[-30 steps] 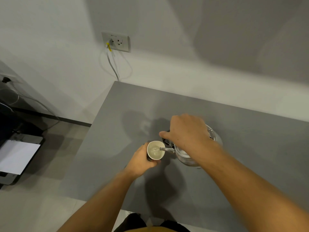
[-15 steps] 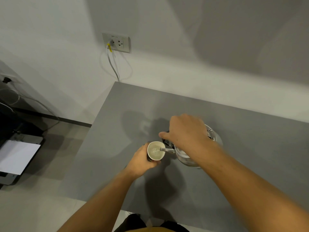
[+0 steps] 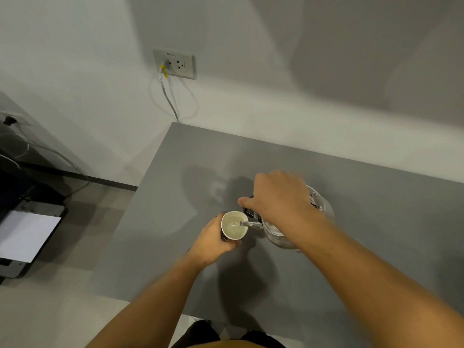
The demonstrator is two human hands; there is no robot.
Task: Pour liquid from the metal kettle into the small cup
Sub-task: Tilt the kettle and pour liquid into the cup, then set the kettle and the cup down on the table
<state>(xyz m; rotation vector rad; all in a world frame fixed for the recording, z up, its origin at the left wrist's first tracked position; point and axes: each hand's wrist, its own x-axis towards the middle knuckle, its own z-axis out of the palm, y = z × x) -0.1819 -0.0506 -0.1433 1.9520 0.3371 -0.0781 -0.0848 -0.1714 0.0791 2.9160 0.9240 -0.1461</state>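
1. the right hand (image 3: 278, 197) is gripping the metal kettle (image 3: 288, 232) by its top handle, fingers curled around it, and is tipping it toward the left
2. the left hand (image 3: 213, 237) is wrapping around the small cup (image 3: 234, 226), pressing its side and holding it beside the kettle above the grey table (image 3: 376, 209)
3. the spout (image 3: 249, 224) is reaching over the cup's rim and liquid is running in, so the pouring step is under way
4. the cup is looking partly filled; the next move is calling for easing the kettle back upright before the level is nearing the rim, while keeping the cup steady
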